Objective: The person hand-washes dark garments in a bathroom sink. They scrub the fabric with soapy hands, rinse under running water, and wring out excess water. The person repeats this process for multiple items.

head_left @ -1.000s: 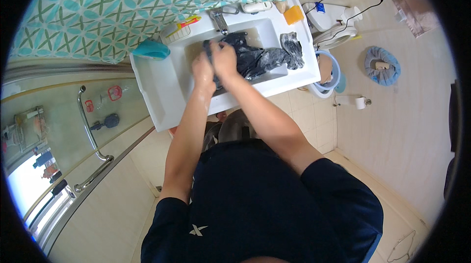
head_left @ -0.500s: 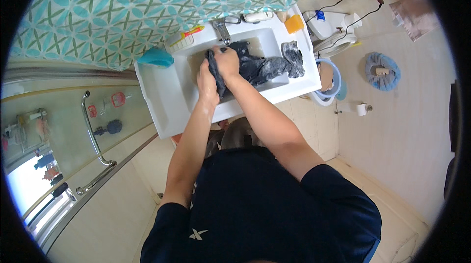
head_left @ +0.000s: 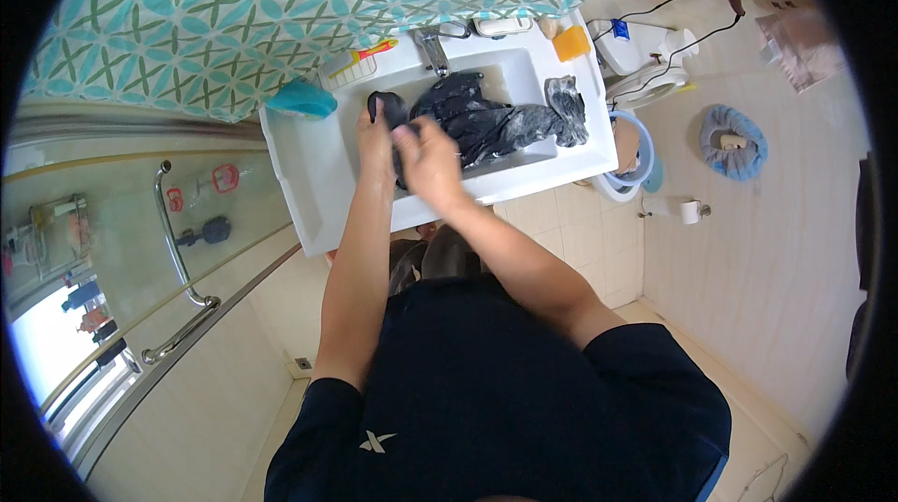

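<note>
A wet black garment [head_left: 468,123] with soapy whitish patches lies across the white sink [head_left: 323,207], its right end resting on the rim. My left hand [head_left: 376,145] is closed around a bunched part of it, with a dark fold standing up past the thumb. Close beside it, my right hand [head_left: 430,160] is slightly blurred and closed on the same bunch, thumb toward the left hand. Cloth between the two hands is partly hidden by the fingers. Greyish water shows in the basin behind the garment.
The chrome faucet [head_left: 432,53] rises at the back of the sink. A yellow-and-red brush [head_left: 360,62], a teal container [head_left: 301,100], a soap dish [head_left: 503,26] and an orange block [head_left: 571,43] sit around the rim. At the right stand a blue bucket [head_left: 644,160] and a toilet [head_left: 645,81].
My hands have shifted slightly left and nearer to me, drawing apart a little. The bunched cloth has been turned, and a fold now sticks up beyond my left hand.
</note>
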`<act>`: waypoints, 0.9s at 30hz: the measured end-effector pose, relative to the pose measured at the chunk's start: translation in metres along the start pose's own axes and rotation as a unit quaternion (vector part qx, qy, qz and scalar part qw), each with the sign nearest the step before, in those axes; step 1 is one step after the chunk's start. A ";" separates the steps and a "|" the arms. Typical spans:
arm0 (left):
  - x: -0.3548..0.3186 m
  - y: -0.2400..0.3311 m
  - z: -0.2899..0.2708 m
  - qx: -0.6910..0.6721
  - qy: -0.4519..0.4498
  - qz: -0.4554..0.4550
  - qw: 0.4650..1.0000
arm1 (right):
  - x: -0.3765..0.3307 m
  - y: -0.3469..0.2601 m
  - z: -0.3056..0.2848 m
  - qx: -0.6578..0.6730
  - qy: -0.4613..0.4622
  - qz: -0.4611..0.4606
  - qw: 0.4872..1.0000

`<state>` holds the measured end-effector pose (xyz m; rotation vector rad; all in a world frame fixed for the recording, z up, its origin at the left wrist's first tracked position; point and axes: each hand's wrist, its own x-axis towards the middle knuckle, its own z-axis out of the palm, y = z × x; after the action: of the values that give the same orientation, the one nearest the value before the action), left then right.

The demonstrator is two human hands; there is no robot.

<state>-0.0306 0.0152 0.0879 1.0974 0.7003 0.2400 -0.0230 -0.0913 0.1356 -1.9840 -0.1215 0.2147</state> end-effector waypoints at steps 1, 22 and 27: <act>-0.005 -0.001 0.005 -0.113 -0.051 -0.094 0.988 | 0.000 -0.005 0.004 0.010 0.043 -0.044 0.998; 0.001 -0.003 0.021 0.096 -0.059 -0.081 0.990 | 0.042 0.019 0.008 0.121 0.021 0.234 0.964; -0.008 0.023 0.028 0.098 0.035 -0.146 0.984 | 0.031 0.016 0.010 -0.007 -0.078 0.102 0.992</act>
<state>-0.0159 0.0006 0.1188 1.1604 0.9518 -0.0437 0.0050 -0.0837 0.1141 -1.9926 -0.0197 0.5035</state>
